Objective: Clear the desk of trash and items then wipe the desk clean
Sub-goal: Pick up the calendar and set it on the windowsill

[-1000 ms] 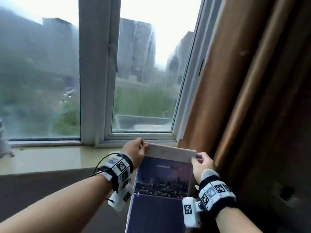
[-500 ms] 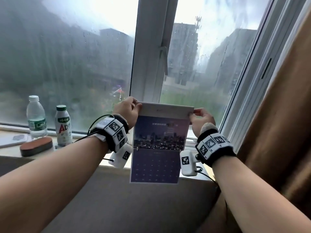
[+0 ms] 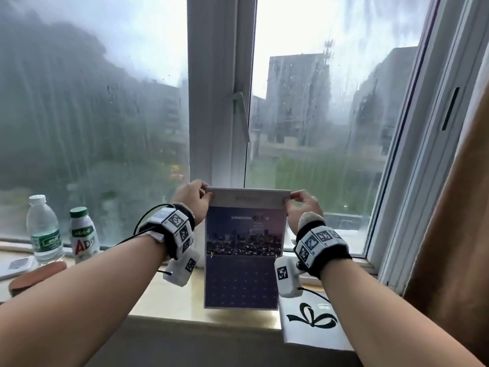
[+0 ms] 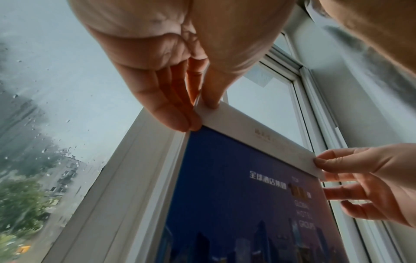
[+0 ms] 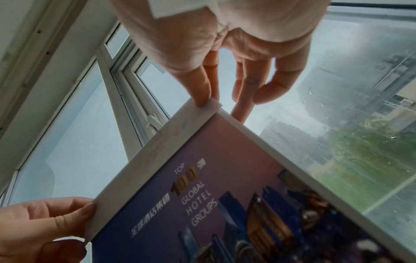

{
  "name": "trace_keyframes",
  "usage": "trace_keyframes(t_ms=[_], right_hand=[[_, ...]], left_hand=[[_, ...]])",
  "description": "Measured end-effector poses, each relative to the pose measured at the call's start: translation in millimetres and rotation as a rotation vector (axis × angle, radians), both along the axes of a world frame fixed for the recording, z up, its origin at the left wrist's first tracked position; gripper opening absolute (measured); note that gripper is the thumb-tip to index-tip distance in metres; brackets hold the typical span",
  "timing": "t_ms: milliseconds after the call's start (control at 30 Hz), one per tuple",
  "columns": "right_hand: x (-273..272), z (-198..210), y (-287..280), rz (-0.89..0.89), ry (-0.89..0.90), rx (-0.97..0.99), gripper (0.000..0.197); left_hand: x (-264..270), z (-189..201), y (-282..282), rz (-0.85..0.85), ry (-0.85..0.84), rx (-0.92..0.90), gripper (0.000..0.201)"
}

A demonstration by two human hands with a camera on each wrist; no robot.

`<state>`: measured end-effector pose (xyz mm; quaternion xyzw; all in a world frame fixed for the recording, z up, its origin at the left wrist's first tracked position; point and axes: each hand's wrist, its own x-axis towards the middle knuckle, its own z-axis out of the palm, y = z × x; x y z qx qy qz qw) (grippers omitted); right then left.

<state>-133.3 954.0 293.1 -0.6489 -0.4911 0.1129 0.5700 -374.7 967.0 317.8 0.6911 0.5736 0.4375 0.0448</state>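
Note:
A calendar (image 3: 244,247) with a white top strip and a dark blue city picture is upright over the window sill (image 3: 169,298), in front of the window's middle post. My left hand (image 3: 194,198) pinches its top left corner, thumb on the front of the strip (image 4: 199,113). My right hand (image 3: 301,205) pinches the top right corner between thumb and forefinger (image 5: 209,102), the other fingers loose behind. The calendar (image 5: 213,204) reads "TOP 100 GLOBAL HOTEL GROUPS". Whether its lower edge touches the sill I cannot tell.
On the sill at the left stand a clear water bottle (image 3: 43,229) and a white AD drink bottle (image 3: 83,235), with a brown oval case (image 3: 37,274) and a flat white device (image 3: 16,266). A white box with a black bow (image 3: 312,321) lies under my right wrist. A brown curtain (image 3: 449,234) hangs right.
Both hands have carried the calendar up and left, from low beside the curtain to upright before the window post. Over the last half second it has barely moved.

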Motion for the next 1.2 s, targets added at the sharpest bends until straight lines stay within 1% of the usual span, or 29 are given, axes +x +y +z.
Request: trace_keyframes(t_ms=[167,367,567,767,867,967,1067,1200], right_hand=[[10,-11,18,0.011,-0.001,0.004,0.014],[17,-11,33,0.037,0.009,-0.014,0.013],[15,-16,41,0.065,-0.063,-0.009,0.017],[13,-17,49,0.096,-0.065,-0.025,0.020],[13,-18,48,0.100,-0.080,-0.025,0.023],[13,-21,42,0.092,-0.082,-0.011,0.028],[12,-25,32,0.076,-0.088,-0.044,0.030],[6,-31,15,0.052,-0.076,-0.091,0.034]], left_hand=[[15,-11,19,0.031,0.005,-0.032,0.020],[22,-6,38,0.045,0.025,-0.049,0.021],[16,-16,47,0.078,0.094,-0.032,0.032],[17,-19,49,0.117,0.140,-0.043,0.037],[19,-21,52,0.119,0.138,-0.058,0.041],[19,-28,52,0.120,0.078,-0.090,0.047],[15,-41,48,0.129,0.028,-0.152,0.052],[6,-54,39,0.149,0.071,-0.208,0.052]])
